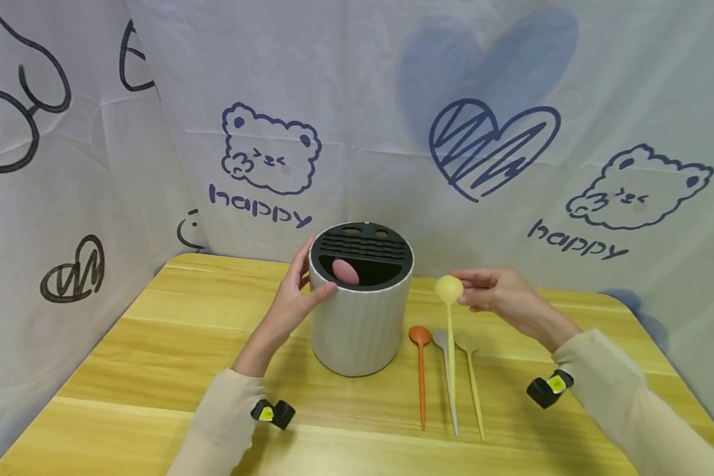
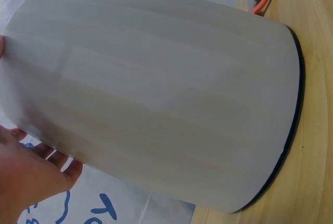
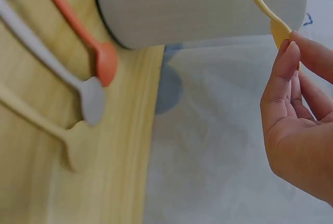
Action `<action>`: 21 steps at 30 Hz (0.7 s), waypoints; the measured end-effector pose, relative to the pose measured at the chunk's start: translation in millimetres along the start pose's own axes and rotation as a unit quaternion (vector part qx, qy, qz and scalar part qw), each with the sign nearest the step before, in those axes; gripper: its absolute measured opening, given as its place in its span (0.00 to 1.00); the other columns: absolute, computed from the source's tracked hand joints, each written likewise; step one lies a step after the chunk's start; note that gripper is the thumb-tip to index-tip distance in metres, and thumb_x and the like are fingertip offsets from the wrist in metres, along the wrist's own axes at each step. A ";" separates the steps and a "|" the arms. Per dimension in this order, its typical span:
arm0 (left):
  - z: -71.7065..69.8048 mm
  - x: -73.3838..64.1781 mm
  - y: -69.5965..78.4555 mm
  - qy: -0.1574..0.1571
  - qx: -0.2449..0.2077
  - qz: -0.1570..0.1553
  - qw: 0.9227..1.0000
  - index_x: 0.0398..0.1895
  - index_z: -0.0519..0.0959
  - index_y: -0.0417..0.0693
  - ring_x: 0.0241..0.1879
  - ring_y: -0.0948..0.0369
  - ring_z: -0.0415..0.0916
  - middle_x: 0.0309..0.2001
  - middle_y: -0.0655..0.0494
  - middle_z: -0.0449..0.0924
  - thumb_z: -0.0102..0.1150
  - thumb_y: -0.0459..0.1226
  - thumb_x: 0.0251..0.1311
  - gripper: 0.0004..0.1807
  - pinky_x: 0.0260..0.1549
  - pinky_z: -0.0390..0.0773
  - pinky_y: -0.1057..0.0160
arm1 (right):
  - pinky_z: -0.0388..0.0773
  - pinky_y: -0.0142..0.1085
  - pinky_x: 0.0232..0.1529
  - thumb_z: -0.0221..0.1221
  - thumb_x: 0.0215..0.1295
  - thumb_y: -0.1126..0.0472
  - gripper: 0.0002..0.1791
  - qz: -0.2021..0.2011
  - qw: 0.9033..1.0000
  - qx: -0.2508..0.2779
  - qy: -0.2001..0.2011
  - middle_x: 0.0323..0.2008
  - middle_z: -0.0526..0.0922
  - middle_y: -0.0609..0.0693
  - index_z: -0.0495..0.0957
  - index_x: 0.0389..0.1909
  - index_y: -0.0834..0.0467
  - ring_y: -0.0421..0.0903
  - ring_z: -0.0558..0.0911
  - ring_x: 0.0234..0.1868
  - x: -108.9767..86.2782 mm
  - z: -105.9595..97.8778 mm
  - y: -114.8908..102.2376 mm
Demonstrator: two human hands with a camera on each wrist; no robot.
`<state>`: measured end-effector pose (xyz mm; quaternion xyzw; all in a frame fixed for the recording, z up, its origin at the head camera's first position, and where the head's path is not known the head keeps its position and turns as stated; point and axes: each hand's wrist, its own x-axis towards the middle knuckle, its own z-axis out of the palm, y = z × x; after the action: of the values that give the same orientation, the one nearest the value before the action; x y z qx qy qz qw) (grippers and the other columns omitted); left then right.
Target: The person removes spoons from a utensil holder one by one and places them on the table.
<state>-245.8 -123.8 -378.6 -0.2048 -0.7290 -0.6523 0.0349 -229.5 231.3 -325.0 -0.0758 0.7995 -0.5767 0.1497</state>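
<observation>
My left hand holds the ribbed white utensil holder, its thumb at the front rim and fingers round the left side. The holder stands upright under a black slotted lid. A pink oval utensil head shows in the lid's large opening; its lower part is hidden. Right of the holder, my right hand pinches a yellow spoon by its bowl, handle hanging down. In the right wrist view, thumb and fingertips meet on that spoon's bowl.
On the wooden table beside the holder lie an orange spoon, a grey spoon and a pale yellow utensil, handles toward me. A printed white cloth hangs behind the table and at its left.
</observation>
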 end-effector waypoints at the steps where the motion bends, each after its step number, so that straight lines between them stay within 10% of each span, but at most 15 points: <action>1: 0.0 -0.2 0.2 0.000 0.001 0.000 1.000 0.78 0.46 0.53 0.71 0.50 0.49 0.75 0.50 0.48 0.64 0.67 0.47 0.60 0.67 0.53 0.43 | 0.78 0.34 0.46 0.60 0.65 0.66 0.32 0.001 1.000 0.001 -0.001 0.58 0.76 0.59 0.62 0.68 0.70 0.42 0.80 0.45 -0.7 -1.2 3.5; 10: -0.6 1.1 -0.8 -0.002 0.003 0.005 1.000 0.78 0.46 0.53 0.71 0.50 0.49 0.75 0.51 0.47 0.63 0.67 0.48 0.59 0.67 0.53 0.44 | 0.79 0.32 0.41 0.59 0.65 0.69 0.33 0.023 0.999 0.047 0.006 0.47 0.81 0.49 0.58 0.68 0.73 0.40 0.81 0.41 -6.2 -11.0 32.9; 21: -0.8 3.3 1.6 -0.005 -0.003 -0.001 1.000 0.78 0.46 0.54 0.71 0.51 0.49 0.75 0.51 0.48 0.63 0.67 0.48 0.60 0.67 0.52 0.43 | 0.77 0.38 0.51 0.61 0.63 0.69 0.37 0.061 0.997 0.041 0.027 0.67 0.60 0.69 0.56 0.70 0.70 0.37 0.75 0.48 -12.1 -20.3 60.1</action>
<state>-248.4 -123.6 -375.9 -0.2075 -0.7276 -0.6532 0.0297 -221.7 272.5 -374.0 -0.0049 0.7824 -0.6003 0.1658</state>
